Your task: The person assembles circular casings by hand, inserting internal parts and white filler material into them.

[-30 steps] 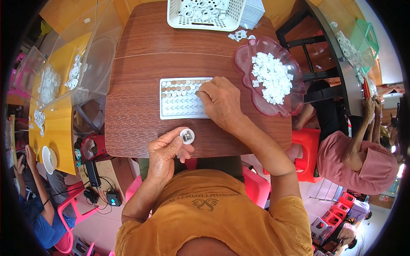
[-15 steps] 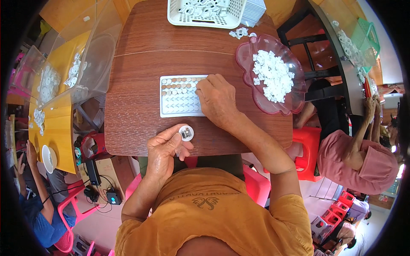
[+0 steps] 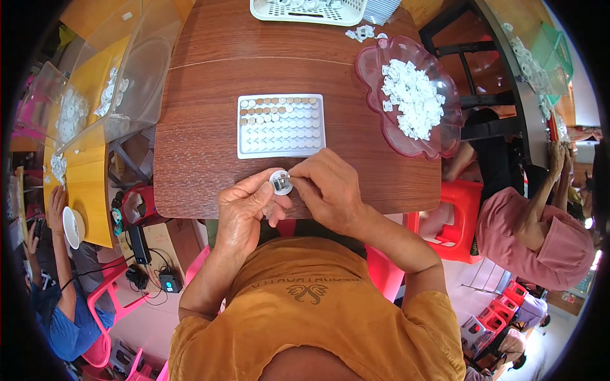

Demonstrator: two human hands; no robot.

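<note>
Between the thumb and fingers of my left hand (image 3: 251, 203) is a small round white plastic casing (image 3: 281, 182), with a metallic-looking insert facing up. My right hand (image 3: 330, 190) has its thumb and fingertips pinched together against the casing's right edge. Whatever sits in that pinch is too small to make out. Just beyond both hands lies a white moulded tray (image 3: 283, 145) with rows of round pockets. Coin-shaped button cells (image 3: 267, 110), some silvery and some brownish, occupy its far rows, while the nearer pockets hold nothing visible.
A pink scalloped bowl (image 3: 375, 120) of small white plastic parts stands to the right on the brown table (image 3: 210, 76). At the far edge are a white basket (image 3: 305, 15) and loose parts (image 3: 361, 32). Clear bins (image 3: 143, 95) stand left; other people sit on both sides.
My right hand has left the tray and come back toward me, meeting the casing in my left hand. The tray's right side is now uncovered. The whole view has shifted slightly.
</note>
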